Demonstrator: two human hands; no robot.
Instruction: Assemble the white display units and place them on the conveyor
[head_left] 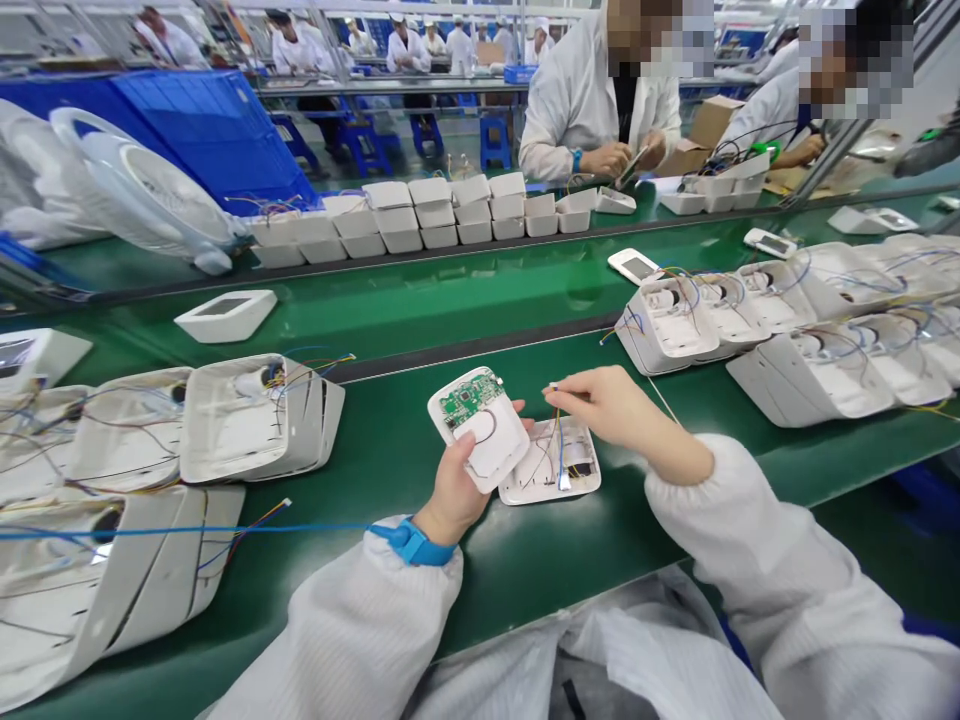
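My left hand (459,480) grips a white plastic cover (499,450) tilted up, its inner side facing me. A green circuit board (469,398) sits along the cover's upper part. Pinched between the fingertips of my right hand (604,402) is a small white wire connector (553,386). Coloured wires (559,425) run down from it into a white open housing (517,490), which lies on the green table just right of the cover. A white cylindrical part shows inside this housing. The cover overlaps the housing's left edge.
Stacked white housings with loose wires stand at left (232,430) and right (675,330). Beyond a dark rail, a green belt (450,300) carries white units. A blue wrist strap (420,543) with a cord crosses left. Co-workers (577,110) sit opposite, behind another row of housings (420,215).
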